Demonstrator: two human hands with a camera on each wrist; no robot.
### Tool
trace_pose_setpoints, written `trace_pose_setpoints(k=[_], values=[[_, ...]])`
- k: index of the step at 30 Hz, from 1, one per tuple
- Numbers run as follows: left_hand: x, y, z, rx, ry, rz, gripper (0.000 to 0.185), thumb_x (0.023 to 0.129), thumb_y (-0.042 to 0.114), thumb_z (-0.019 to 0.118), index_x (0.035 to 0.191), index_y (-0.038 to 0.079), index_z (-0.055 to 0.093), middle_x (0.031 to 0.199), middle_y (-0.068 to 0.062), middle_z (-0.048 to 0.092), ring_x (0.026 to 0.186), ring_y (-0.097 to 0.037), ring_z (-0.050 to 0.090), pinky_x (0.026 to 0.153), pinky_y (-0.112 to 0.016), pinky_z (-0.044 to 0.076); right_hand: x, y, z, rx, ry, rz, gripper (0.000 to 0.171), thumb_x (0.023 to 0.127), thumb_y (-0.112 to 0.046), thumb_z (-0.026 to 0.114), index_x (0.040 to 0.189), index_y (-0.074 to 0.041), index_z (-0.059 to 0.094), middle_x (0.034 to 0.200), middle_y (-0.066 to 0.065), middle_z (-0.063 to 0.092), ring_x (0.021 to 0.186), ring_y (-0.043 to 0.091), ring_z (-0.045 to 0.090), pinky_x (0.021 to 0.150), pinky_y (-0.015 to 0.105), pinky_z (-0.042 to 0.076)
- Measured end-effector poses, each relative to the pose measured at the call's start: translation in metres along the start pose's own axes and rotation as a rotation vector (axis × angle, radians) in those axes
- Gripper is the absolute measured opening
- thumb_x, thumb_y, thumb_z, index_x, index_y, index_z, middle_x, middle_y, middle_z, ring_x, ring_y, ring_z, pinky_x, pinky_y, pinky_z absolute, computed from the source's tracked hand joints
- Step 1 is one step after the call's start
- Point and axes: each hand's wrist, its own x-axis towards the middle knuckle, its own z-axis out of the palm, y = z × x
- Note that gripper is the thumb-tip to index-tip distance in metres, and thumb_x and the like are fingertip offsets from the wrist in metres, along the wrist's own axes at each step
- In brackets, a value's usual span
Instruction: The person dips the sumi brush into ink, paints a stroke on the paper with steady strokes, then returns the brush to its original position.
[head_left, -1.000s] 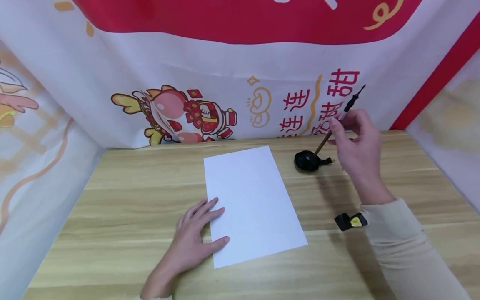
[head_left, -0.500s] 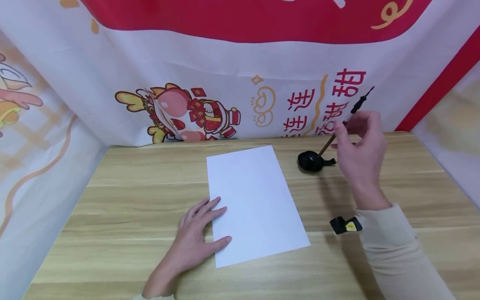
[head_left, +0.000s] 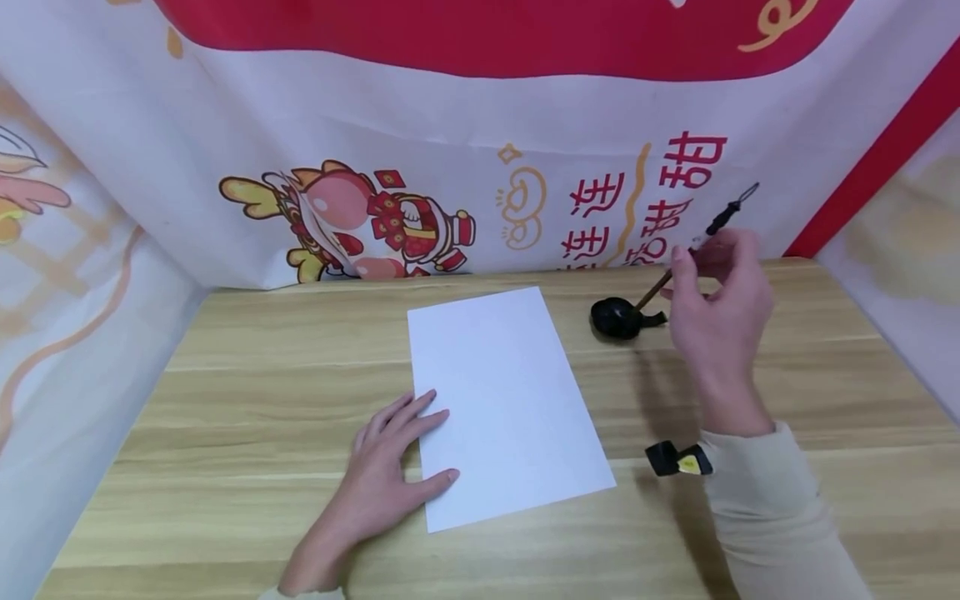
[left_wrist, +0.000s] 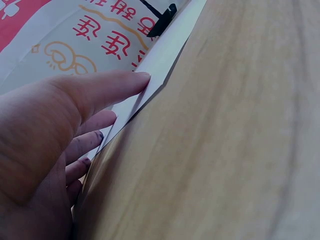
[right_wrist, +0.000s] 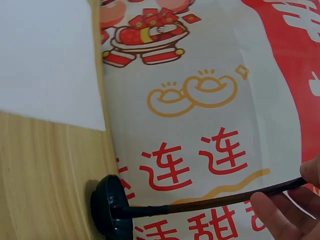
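A blank white sheet of paper [head_left: 510,400] lies on the wooden table. My left hand [head_left: 390,467] rests at its left edge, thumb and fingertips spread over the margin. In the left wrist view the thumb [left_wrist: 110,87] lies along the paper. My right hand [head_left: 720,325] pinches a brown writing brush [head_left: 654,290] with a black top and hanging loop. The brush slants down to the left, its lower end in a small black dish [head_left: 613,318] with a short stub handle. Seen from the right wrist, dark bristles [right_wrist: 142,211] reach into the dish [right_wrist: 106,205].
The wooden table [head_left: 262,392] meets a white printed cloth [head_left: 420,117] at the back, with red characters and a cartoon figure. More cloth hangs at both sides. A black device with a yellow label [head_left: 688,461] sits at the right wrist.
The brush top has tipped further right while its lower end stays at the dish. My right wrist and sleeve have shifted left. The left hand and paper keep their place.
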Motion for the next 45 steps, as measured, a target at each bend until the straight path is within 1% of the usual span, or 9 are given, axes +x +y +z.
trace_pose_setpoints(k=[3, 8, 17, 23, 26, 32, 39, 42, 45], values=[[0.0007, 0.001, -0.0015, -0.003, -0.005, -0.007, 0.071, 0.086, 0.042, 0.089, 0.15, 0.027, 0.063, 0.173, 0.007, 0.042, 0.163, -0.035, 0.029, 0.123, -0.071, 0.018, -0.0055, -0.002, -0.0001, 0.019, 0.036, -0.009, 0.033, 0.108, -0.032, 0.064, 0.132, -0.01, 0.061, 0.119, 0.005, 0.071, 0.098, -0.001, 0.066, 0.072, 0.006, 0.055], [0.0009, 0.0023, -0.0024, -0.012, -0.007, -0.014, 0.07, 0.086, 0.042, 0.089, 0.15, 0.026, 0.064, 0.173, 0.007, 0.042, 0.163, -0.034, 0.029, 0.124, -0.071, 0.018, -0.0101, -0.0044, 0.0018, 0.058, 0.055, -0.064, 0.031, 0.107, -0.027, 0.066, 0.13, -0.005, 0.064, 0.117, 0.01, 0.073, 0.094, -0.001, 0.068, 0.071, 0.007, 0.056], [0.0, 0.0033, -0.0029, -0.008, -0.003, -0.007, 0.07, 0.086, 0.042, 0.089, 0.149, 0.025, 0.064, 0.172, 0.006, 0.043, 0.162, -0.035, 0.029, 0.123, -0.071, 0.018, -0.0096, -0.0091, 0.0011, 0.025, 0.074, -0.055, 0.031, 0.11, -0.03, 0.061, 0.133, -0.009, 0.062, 0.122, 0.007, 0.072, 0.103, -0.001, 0.068, 0.076, 0.006, 0.055], [-0.0004, 0.003, -0.0025, -0.006, -0.004, -0.01, 0.071, 0.086, 0.043, 0.089, 0.149, 0.025, 0.064, 0.172, 0.006, 0.044, 0.162, -0.035, 0.03, 0.123, -0.071, 0.018, -0.0095, -0.0067, 0.0032, -0.015, 0.043, -0.09, 0.032, 0.11, -0.026, 0.061, 0.132, -0.003, 0.061, 0.119, 0.012, 0.072, 0.098, -0.006, 0.064, 0.073, 0.004, 0.052], [-0.0006, 0.0026, -0.002, -0.004, -0.004, -0.009, 0.071, 0.086, 0.044, 0.089, 0.15, 0.025, 0.064, 0.172, 0.006, 0.044, 0.162, -0.034, 0.03, 0.123, -0.07, 0.018, -0.0097, -0.0065, 0.0027, -0.015, 0.046, -0.085, 0.032, 0.111, -0.027, 0.06, 0.133, -0.005, 0.061, 0.121, 0.011, 0.072, 0.098, -0.007, 0.063, 0.073, 0.005, 0.051], [0.0001, 0.0027, -0.0017, -0.004, 0.0, -0.001, 0.071, 0.086, 0.044, 0.089, 0.15, 0.027, 0.064, 0.171, 0.008, 0.045, 0.162, -0.035, 0.03, 0.123, -0.07, 0.018, -0.0085, -0.0058, 0.0029, -0.043, 0.051, -0.114, 0.034, 0.111, -0.029, 0.06, 0.134, -0.005, 0.061, 0.122, 0.011, 0.073, 0.099, 0.0, 0.066, 0.071, 0.006, 0.05], [0.0002, 0.0027, -0.0019, -0.016, 0.004, 0.003, 0.072, 0.085, 0.043, 0.091, 0.15, 0.025, 0.065, 0.17, 0.008, 0.046, 0.161, -0.035, 0.031, 0.123, -0.071, 0.017, -0.0084, -0.0038, 0.0031, -0.095, 0.022, -0.152, 0.036, 0.111, -0.029, 0.06, 0.135, -0.002, 0.06, 0.126, 0.017, 0.071, 0.109, 0.019, 0.072, 0.071, 0.006, 0.045], [0.0004, 0.0025, -0.0015, -0.013, 0.005, 0.003, 0.072, 0.084, 0.043, 0.091, 0.149, 0.025, 0.065, 0.17, 0.008, 0.046, 0.161, -0.036, 0.031, 0.123, -0.071, 0.017, -0.0081, -0.0044, 0.0033, -0.076, 0.025, -0.172, 0.036, 0.11, -0.029, 0.061, 0.134, -0.002, 0.061, 0.125, 0.015, 0.072, 0.105, 0.015, 0.072, 0.071, 0.006, 0.046], [0.0008, 0.0022, -0.001, -0.006, 0.007, 0.008, 0.071, 0.084, 0.043, 0.091, 0.148, 0.025, 0.066, 0.171, 0.006, 0.046, 0.161, -0.037, 0.031, 0.123, -0.072, 0.017, -0.0078, -0.0057, 0.0034, -0.039, 0.055, -0.178, 0.035, 0.11, -0.03, 0.062, 0.133, -0.003, 0.062, 0.124, 0.01, 0.073, 0.101, 0.003, 0.068, 0.072, 0.005, 0.049]])
